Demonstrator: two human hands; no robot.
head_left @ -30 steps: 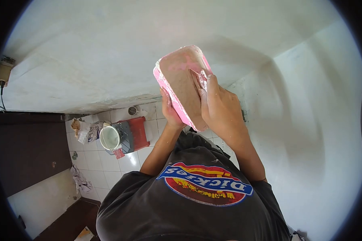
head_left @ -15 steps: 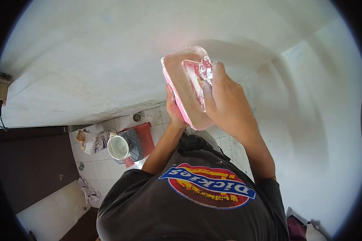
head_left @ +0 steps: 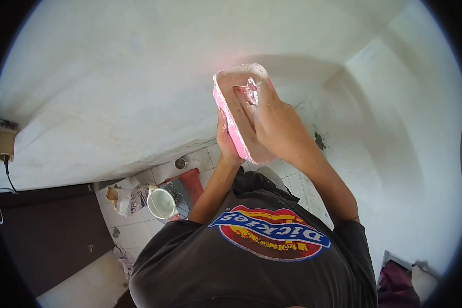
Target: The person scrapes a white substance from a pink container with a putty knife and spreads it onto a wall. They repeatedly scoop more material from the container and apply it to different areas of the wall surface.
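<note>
A pink rectangular tub (head_left: 229, 122), its rim crusted with white putty, is held up in front of the wall, tilted so its inside shows. My left hand (head_left: 227, 142) grips it along its left side, the fingers partly hidden behind the tub. Inside the tub, my right hand (head_left: 278, 127) is closed on a pink putty scraper (head_left: 243, 96). Wet white putty (head_left: 251, 92) clings to the scraper near my fingers. The back of my right hand covers much of the tool and the tub's right side.
A pale wall (head_left: 138, 77) rises ahead and meets another at the right. Down left on the tiled floor are a white bucket (head_left: 150, 205), a torn sack (head_left: 133, 200) and a small can (head_left: 180, 163). A power socket (head_left: 4, 146) with cords is at far left.
The scraper has turned in the tub, so less of its face shows. My right hand has moved slightly left, and the tub stands a little more upright in view.
</note>
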